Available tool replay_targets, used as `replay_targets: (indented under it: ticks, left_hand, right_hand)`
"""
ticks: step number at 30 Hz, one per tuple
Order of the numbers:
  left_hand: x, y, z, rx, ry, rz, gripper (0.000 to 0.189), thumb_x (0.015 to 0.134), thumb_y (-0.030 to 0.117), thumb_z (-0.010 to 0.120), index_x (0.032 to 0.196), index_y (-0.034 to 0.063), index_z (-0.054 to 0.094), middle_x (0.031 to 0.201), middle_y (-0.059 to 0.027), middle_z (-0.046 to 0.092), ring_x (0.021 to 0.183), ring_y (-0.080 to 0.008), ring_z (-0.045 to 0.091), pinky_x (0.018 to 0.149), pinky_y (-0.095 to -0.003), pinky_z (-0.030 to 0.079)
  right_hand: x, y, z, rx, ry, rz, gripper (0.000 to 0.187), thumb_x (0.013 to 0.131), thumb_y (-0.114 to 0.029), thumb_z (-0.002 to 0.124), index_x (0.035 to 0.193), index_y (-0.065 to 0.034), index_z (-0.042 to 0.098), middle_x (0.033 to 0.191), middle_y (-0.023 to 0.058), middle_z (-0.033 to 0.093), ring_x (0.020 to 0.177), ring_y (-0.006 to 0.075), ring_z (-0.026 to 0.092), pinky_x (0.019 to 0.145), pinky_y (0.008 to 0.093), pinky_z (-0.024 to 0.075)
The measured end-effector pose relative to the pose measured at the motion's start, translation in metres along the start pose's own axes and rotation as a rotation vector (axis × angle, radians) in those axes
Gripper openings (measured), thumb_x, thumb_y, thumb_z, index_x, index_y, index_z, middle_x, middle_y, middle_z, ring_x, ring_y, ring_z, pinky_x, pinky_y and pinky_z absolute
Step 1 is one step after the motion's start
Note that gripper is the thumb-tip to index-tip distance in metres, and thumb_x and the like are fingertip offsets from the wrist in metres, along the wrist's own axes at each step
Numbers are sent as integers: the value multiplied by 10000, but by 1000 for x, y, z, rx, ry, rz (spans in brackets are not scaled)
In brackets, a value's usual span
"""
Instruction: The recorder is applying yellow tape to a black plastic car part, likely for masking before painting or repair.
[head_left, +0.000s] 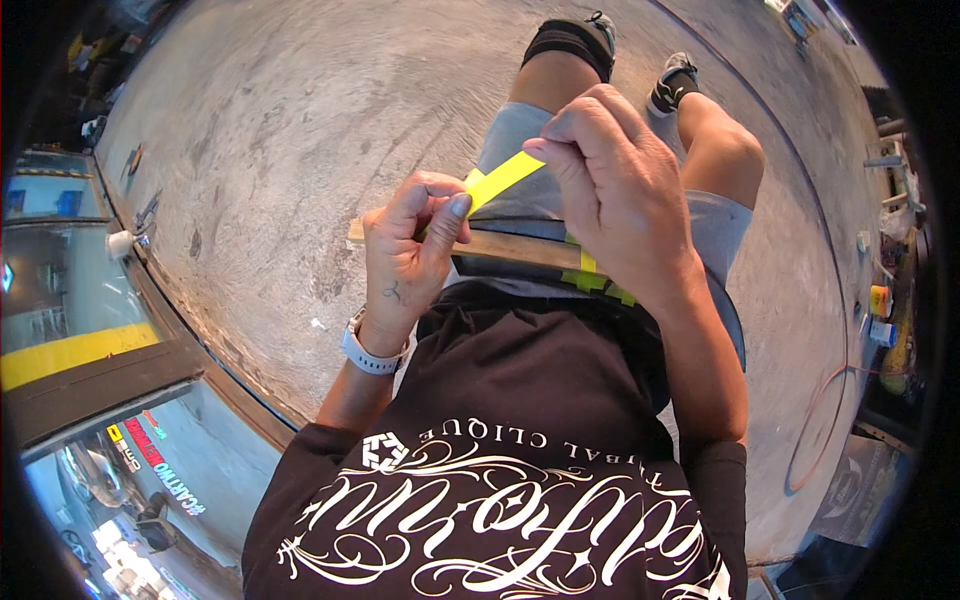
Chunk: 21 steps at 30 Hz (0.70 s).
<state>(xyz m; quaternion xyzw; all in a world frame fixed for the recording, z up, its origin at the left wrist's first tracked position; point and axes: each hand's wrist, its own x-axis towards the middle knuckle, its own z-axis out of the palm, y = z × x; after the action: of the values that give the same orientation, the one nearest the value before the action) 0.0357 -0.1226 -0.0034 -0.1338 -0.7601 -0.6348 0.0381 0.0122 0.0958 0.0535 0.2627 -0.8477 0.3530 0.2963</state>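
Note:
A strip of bright yellow tape (504, 183) stretches slantwise between my two hands. Its lower left end is pinched between the thumb and fingers of my left hand (424, 236), where a short flap of yellow sticks up. My right hand (619, 195) grips the upper end between thumb and fingertips. Below the tape, a wooden stick (517, 249) lies across a dark, curved piece (495, 268) on my lap. Pieces of yellow-green tape (586, 279) cross the stick and that piece near my right wrist. My right hand hides the stick's right end.
I am seated over a stained concrete floor (247, 150). Glass panels with a dark frame (105, 382) stand along the left. A hose (814, 180) curves over the floor on the right, beside a cluttered shelf edge holding an orange-and-yellow container (880, 301).

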Motion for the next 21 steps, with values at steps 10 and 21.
replay_targets:
  ticks: [10, 21]
  left_hand:
    - [-1, 9, -4, 232, -22, 60, 169, 1057, 157, 679, 1209, 84, 678, 793, -44, 710, 675, -58, 634, 586, -241, 469]
    - [-8, -3, 6, -244, 112, -120, 62, 1079, 164, 646, 1066, 113, 614, 818, -24, 624, 601, -88, 517, 552, -258, 419]
  right_hand:
    - [-1, 2, -7, -67, 12, -65, 202, 908, -71, 794, 935, -11, 603, 853, 92, 583, 717, 235, 632, 640, 355, 529]
    - [-4, 2, -16, -73, 55, -129, 132, 951, -51, 765, 987, -2, 648, 876, 71, 624, 720, 146, 617, 626, 283, 510]
